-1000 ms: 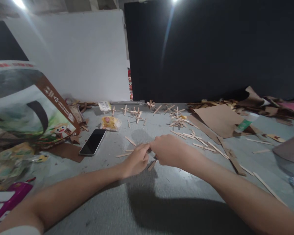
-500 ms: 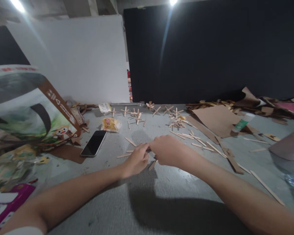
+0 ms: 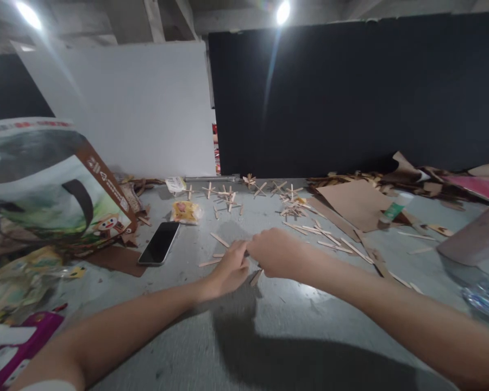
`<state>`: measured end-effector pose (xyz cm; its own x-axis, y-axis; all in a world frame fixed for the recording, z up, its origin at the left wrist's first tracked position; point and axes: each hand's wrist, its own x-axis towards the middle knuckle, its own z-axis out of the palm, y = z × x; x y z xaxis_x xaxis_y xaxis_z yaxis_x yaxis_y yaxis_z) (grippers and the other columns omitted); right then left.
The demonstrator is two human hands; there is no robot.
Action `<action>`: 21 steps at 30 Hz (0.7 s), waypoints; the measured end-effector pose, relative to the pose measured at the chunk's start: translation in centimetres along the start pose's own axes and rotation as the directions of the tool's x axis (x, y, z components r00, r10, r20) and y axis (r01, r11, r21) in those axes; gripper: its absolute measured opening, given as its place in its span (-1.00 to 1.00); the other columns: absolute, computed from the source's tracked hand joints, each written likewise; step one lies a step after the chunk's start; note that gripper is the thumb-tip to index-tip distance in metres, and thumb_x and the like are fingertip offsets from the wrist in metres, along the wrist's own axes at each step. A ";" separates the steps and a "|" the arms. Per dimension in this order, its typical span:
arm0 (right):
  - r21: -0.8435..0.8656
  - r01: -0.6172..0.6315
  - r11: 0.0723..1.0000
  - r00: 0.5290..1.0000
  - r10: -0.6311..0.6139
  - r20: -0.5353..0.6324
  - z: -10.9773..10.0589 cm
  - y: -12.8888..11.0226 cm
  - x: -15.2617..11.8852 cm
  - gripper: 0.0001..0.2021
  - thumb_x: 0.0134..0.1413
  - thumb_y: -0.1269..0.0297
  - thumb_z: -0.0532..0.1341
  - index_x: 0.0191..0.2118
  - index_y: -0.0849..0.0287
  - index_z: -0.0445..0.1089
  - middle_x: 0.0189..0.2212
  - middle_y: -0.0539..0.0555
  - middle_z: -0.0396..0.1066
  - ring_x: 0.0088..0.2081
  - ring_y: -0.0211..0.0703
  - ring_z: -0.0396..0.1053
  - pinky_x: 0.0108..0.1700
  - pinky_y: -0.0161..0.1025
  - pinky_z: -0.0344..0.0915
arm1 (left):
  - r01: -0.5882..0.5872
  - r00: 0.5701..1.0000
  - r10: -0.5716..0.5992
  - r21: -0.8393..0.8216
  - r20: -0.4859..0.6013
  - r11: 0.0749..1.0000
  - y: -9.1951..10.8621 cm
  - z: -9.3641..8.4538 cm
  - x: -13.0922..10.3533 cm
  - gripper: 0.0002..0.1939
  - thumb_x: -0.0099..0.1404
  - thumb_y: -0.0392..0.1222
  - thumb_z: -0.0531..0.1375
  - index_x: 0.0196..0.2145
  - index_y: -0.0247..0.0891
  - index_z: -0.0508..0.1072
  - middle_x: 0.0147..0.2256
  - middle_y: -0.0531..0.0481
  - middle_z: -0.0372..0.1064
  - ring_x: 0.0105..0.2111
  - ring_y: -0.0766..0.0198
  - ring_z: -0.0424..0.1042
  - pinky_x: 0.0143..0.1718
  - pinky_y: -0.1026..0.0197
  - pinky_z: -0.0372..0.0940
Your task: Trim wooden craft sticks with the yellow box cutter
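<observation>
My left hand (image 3: 228, 271) and my right hand (image 3: 277, 252) meet at the middle of the grey table, fingertips touching or nearly so. Both have their fingers closed; whatever they pinch is hidden behind the fingers. A short wooden craft stick end (image 3: 256, 277) shows just below my right hand. Left of my left hand lie a few loose craft sticks (image 3: 209, 263). More loose craft sticks (image 3: 334, 247) are scattered beyond my right hand. Farther back stand several small crossed-stick pieces (image 3: 261, 188), with a denser pile (image 3: 294, 205) at the right.
A smartphone (image 3: 160, 243) and a yellow wrapped snack (image 3: 186, 212) lie to the left. A large printed bag (image 3: 106, 195) and a purple plastic object (image 3: 36, 334) are nearer the left edge. Cardboard (image 3: 354, 203), a green-and-white glue tube (image 3: 394, 209) and clear plastic (image 3: 487, 298) occupy the right.
The view has tilted up slightly, so everything sits a little lower. My hands remain together in nearly the same place, with little visible movement.
</observation>
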<state>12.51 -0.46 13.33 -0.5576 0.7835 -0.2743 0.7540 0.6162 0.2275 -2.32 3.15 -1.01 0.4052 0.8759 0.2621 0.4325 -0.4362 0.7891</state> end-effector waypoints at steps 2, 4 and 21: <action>-0.016 0.036 0.999 0.999 -0.037 -0.027 -0.1 0.6 0.0 -0.85 0.20 0.44 0.37 -0.12 0.24 0.63 -0.26 0.28 0.64 -0.19 0.12 0.64 -0.28 -0.22 0.37 | 0.010 0.999 -0.011 -0.012 -0.045 1.000 -0.2 0.1 0.1 -0.61 0.18 -0.50 0.07 -0.12 -0.17 0.46 -0.05 -0.13 0.48 0.04 0.03 0.44 0.17 -0.04 0.31; 0.001 0.046 0.999 0.996 -0.046 -0.072 0.2 1.6 -0.3 -0.88 0.27 0.41 0.32 -0.18 0.23 0.64 -0.33 0.23 0.64 -0.26 0.08 0.63 -0.34 -0.24 0.31 | 0.040 0.995 -0.041 -0.022 -0.093 0.999 -0.5 0.0 0.3 -0.62 0.22 -0.49 0.06 -0.08 -0.18 0.44 -0.02 -0.15 0.48 0.05 0.04 0.45 0.18 -0.06 0.31; 0.533 0.318 0.784 0.417 0.389 -0.821 17.1 2.8 -0.5 -0.72 0.53 0.28 0.07 0.12 0.19 0.49 -0.22 0.16 0.61 -0.28 -0.13 0.60 -0.23 -0.28 0.49 | -0.246 0.960 0.270 0.660 0.068 0.709 2.4 0.0 -2.1 -0.88 0.36 -0.27 0.14 -0.26 -0.29 0.48 -0.18 -0.21 0.46 -0.04 -0.09 0.37 0.02 -0.16 0.24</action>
<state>20.80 -0.50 -1.88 -0.2241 0.6325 0.7415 0.5993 0.6894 -0.4069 -2.16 0.28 0.31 0.5606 0.7095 0.4270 0.7391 -0.6612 0.1283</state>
